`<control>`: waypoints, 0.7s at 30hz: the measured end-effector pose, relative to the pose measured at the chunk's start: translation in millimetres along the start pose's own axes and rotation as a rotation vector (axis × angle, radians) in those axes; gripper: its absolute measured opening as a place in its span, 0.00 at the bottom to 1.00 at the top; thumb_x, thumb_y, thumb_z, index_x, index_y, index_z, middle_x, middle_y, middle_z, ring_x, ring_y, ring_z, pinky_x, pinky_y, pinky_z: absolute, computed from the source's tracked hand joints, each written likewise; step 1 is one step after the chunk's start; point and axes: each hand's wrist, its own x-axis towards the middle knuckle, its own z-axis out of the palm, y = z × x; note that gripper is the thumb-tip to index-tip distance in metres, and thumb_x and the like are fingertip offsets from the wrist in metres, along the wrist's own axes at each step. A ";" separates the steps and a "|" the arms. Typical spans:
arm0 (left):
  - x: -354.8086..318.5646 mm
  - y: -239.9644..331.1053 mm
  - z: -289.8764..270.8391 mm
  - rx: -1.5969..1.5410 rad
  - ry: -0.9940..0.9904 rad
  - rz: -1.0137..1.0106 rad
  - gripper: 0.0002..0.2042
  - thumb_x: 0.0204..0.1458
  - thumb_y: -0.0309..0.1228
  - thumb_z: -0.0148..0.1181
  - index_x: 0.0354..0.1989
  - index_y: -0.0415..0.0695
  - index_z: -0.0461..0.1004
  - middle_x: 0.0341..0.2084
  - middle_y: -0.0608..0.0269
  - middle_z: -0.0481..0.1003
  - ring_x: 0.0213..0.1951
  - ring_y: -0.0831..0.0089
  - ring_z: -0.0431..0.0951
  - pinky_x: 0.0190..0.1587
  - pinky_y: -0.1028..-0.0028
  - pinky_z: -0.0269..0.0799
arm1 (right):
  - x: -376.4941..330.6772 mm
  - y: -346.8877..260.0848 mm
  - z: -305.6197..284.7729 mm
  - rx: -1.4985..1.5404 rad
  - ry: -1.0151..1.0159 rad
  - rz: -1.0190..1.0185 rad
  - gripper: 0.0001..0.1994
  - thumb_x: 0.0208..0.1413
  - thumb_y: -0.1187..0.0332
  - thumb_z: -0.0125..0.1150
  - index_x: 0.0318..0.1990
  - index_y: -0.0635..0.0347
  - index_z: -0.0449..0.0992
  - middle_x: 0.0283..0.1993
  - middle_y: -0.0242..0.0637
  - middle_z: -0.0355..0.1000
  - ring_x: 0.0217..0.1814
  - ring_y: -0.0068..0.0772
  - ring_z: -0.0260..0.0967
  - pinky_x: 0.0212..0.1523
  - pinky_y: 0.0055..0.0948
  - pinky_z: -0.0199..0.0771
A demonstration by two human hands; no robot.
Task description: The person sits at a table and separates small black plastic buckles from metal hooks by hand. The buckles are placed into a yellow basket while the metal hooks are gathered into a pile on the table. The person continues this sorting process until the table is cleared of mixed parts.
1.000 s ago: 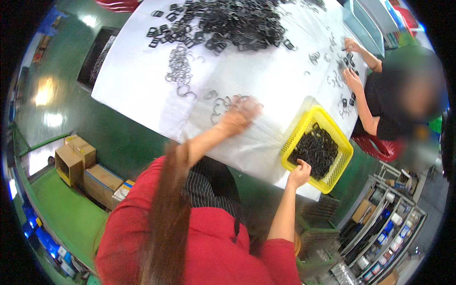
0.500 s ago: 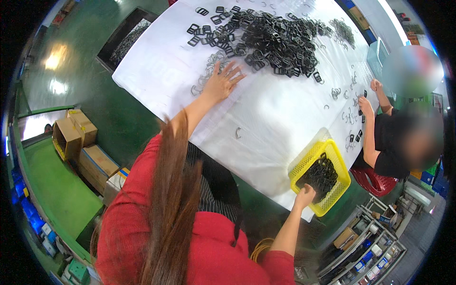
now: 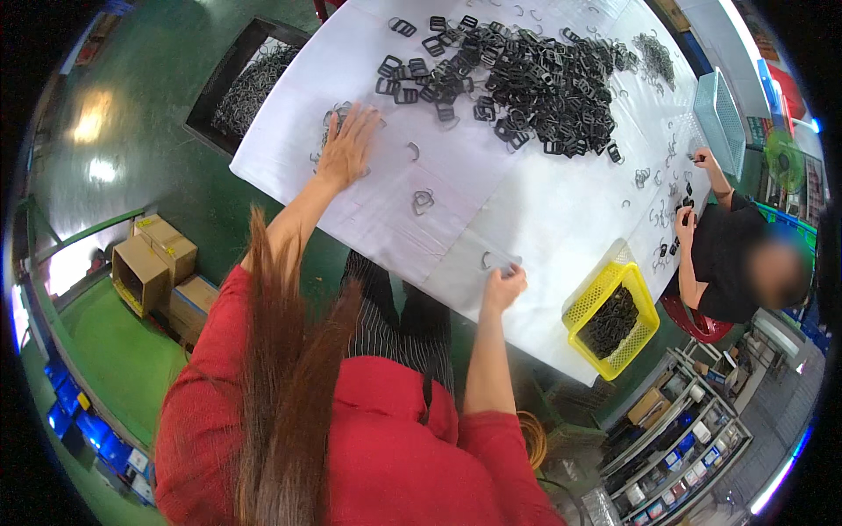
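Head view. The left hand point(image 3: 348, 145) lies flat on the white bench point(image 3: 544, 210), arm stretched far forward and to the left, fingers point(image 3: 361, 118) spread and pressing on a small scatter of wire rings point(image 3: 333, 118) at the bench's left edge; it grips nothing, and part of the scatter is hidden beneath the palm. The big pile of black buckles point(image 3: 535, 79) lies ahead and to the right of these fingers, well apart from them, its long axis running across the bench from left to right. A few loose rings point(image 3: 423, 202) sit between the two hands, nearer the left one. The right hand point(image 3: 503, 287) rests at the near bench edge, fingers curled; one wire ring point(image 3: 488, 260) lies just at its fingertips, and whether it is pinched or only touched cannot be told. The yellow basket point(image 3: 586, 302), holding dark pieces, stands to the right of this hand, near but apart, overhanging the bench's near corner. Of the two hands the left is much the nearer to the pile, the right the nearer to the basket. A second person point(image 3: 728, 254) in black works at the bench's right side.
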 end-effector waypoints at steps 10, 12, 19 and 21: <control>-57.4 90.3 33.0 -0.060 -0.135 0.694 0.27 0.48 0.37 0.48 0.60 0.52 0.57 0.62 0.68 0.52 0.65 0.71 0.44 0.64 0.52 0.33 | 11.3 -174.6 40.0 0.268 -0.297 -0.182 0.13 0.42 0.78 0.55 0.40 0.62 0.72 0.40 0.45 0.65 0.40 0.37 0.65 0.39 0.32 0.68; -29.0 92.9 42.0 -0.064 -0.101 0.571 0.27 0.49 0.38 0.48 0.60 0.52 0.56 0.62 0.68 0.53 0.65 0.70 0.45 0.64 0.52 0.33 | 26.5 -163.3 22.4 0.189 -0.292 -0.226 0.12 0.43 0.78 0.55 0.39 0.62 0.73 0.39 0.44 0.66 0.39 0.36 0.66 0.39 0.32 0.69; 0.7 -2.2 8.7 -0.011 -0.145 0.258 0.25 0.51 0.36 0.45 0.61 0.52 0.55 0.62 0.71 0.53 0.65 0.68 0.46 0.63 0.49 0.31 | 14.5 -109.7 -15.6 -0.088 -0.461 -0.202 0.09 0.46 0.75 0.55 0.37 0.62 0.74 0.35 0.39 0.71 0.37 0.30 0.69 0.41 0.27 0.69; -6.9 -39.5 -6.1 0.056 -0.188 0.236 0.26 0.52 0.36 0.44 0.62 0.53 0.54 0.62 0.72 0.52 0.65 0.69 0.46 0.63 0.47 0.29 | -1.8 -107.0 -17.2 -0.103 -0.535 -0.192 0.09 0.47 0.75 0.55 0.37 0.62 0.74 0.35 0.40 0.72 0.37 0.31 0.70 0.41 0.28 0.69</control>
